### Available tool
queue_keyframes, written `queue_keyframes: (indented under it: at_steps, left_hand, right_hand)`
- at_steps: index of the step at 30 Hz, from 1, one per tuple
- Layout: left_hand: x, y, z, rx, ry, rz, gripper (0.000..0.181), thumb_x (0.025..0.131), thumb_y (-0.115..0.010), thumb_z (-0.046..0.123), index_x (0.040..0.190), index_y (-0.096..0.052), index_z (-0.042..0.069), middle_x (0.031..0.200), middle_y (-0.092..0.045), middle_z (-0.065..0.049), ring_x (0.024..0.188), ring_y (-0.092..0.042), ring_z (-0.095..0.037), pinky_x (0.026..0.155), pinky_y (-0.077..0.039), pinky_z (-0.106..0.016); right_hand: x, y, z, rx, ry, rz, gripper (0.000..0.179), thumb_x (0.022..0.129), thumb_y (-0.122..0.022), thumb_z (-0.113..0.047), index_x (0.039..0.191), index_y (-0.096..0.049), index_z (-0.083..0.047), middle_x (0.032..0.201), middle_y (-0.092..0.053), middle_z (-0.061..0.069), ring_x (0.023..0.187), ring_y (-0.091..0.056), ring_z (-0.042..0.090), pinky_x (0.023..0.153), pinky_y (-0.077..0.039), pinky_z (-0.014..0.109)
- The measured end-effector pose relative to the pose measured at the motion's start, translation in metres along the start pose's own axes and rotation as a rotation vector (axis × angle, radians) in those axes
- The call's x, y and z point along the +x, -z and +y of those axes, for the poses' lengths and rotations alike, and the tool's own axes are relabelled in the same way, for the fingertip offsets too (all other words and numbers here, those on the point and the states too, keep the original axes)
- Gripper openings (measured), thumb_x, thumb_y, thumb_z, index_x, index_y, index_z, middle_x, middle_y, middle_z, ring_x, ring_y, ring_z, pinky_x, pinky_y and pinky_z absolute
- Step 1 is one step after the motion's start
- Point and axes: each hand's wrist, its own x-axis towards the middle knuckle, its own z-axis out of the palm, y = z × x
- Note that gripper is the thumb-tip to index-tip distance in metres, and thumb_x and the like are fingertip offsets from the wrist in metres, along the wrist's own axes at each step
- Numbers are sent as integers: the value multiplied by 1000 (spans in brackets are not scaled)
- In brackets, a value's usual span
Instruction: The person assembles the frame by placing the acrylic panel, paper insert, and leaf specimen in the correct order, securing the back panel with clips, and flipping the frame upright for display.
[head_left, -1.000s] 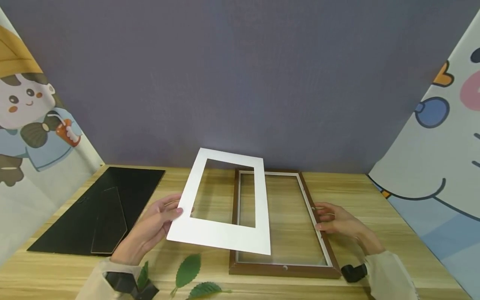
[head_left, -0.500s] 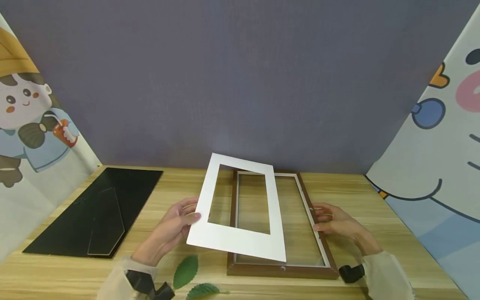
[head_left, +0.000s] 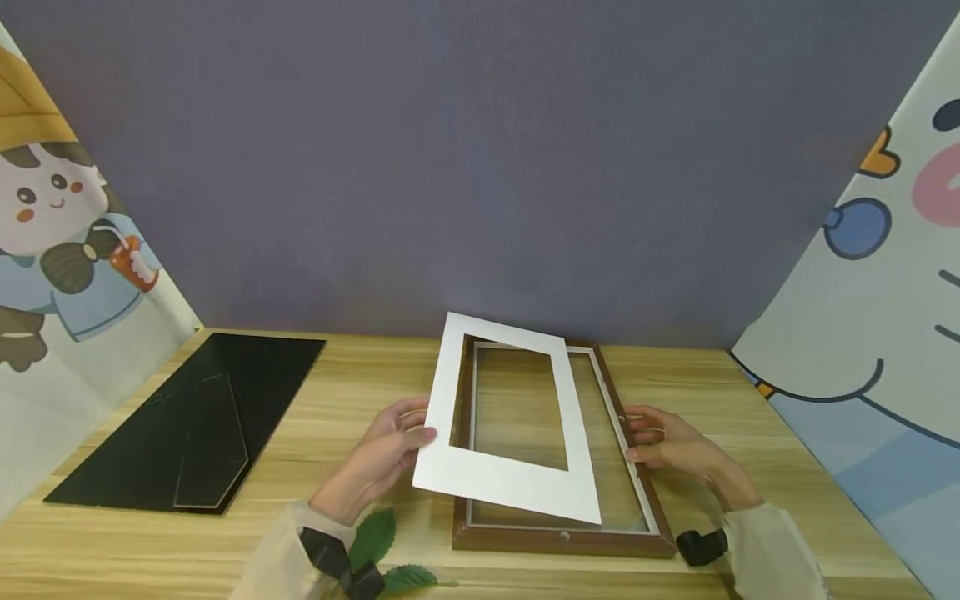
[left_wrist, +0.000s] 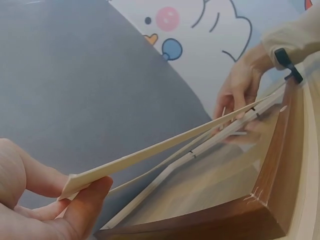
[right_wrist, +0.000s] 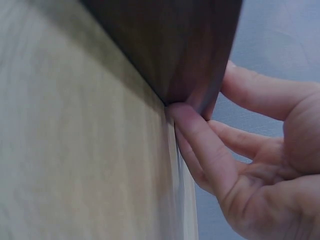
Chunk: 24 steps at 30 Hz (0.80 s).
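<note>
My left hand (head_left: pixel 381 457) pinches the left edge of a white picture mat (head_left: pixel 506 485) with a rectangular opening. The mat hangs tilted over a brown picture frame (head_left: pixel 622 543), covering much of its left side in the head view. In the left wrist view the mat (left_wrist: pixel 145 152) appears edge-on between thumb and fingers, its near side raised above the frame. A clear pane (left_wrist: pixel 220 185) inside the frame mirrors the other hand. On the frame's right side, my right hand (head_left: pixel 678 446) grips the rail, thumb at the upper edge and fingers low on the outside, as the right wrist view shows.
A black backing board (head_left: pixel 142 442) with a folded stand leg lies at the left of the wooden table (head_left: pixel 360 358). Green leaves (head_left: pixel 408 577) lie near the front, partly behind my left wrist. A grey panel (head_left: pixel 480 167) rises behind the table, with cartoon-printed panels at both sides.
My left hand has carried the mat rightward and a little toward me, so it now overlaps more of the frame. My right hand has stayed on the frame's right rail.
</note>
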Motion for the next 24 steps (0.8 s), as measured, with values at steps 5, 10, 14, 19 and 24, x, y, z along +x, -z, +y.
queue_keyframes:
  at_steps: [5, 10, 14, 19, 24]
  left_hand:
    - [6, -10, -5, -10, 13, 27, 52, 89, -48, -8, 138, -29, -10, 114, -54, -14, 91, -59, -12, 81, -52, -22]
    - [11, -19, -10, -15, 22, 36, 52, 89, -49, -8, 137, -31, -9, 114, -54, -15, 90, -58, -13, 80, -52, -23]
    - [14, -24, -13, -12, 25, 40, 51, 88, -50, -7, 136, -33, -9, 117, -53, -18, 91, -58, -15, 80, -52, -24]
    - [14, -27, -15, -2, 29, 31, 51, 88, -51, -6, 136, -33, -8, 120, -53, -21, 93, -58, -17, 83, -52, -25]
    - [14, -31, -16, -3, 32, 10, 51, 88, -50, -5, 135, -32, -9, 119, -54, -20, 93, -58, -16, 83, -51, -24]
  right_hand:
    - [1, 0, 0, 7, -9, 8, 79, 82, -71, -7, 143, -24, 11, 137, -28, 39, 117, -45, 43, 80, -55, 37]
    - [0, 0, 0, 15, 4, 0, 79, 83, -71, -6, 142, -22, 12, 135, -29, 40, 115, -47, 41, 79, -55, 37]
    - [-1, 0, 0, 19, 11, -10, 78, 84, -70, -5, 142, -21, 13, 136, -28, 41, 116, -46, 43, 80, -55, 38]
    - [-1, 0, 0, 16, 13, -13, 78, 84, -70, -5, 142, -21, 13, 136, -28, 41, 117, -45, 44, 80, -55, 38]
    - [0, 1, 1, 23, 21, -17, 78, 83, -70, -5, 142, -22, 14, 135, -28, 41, 115, -48, 40, 80, -56, 37]
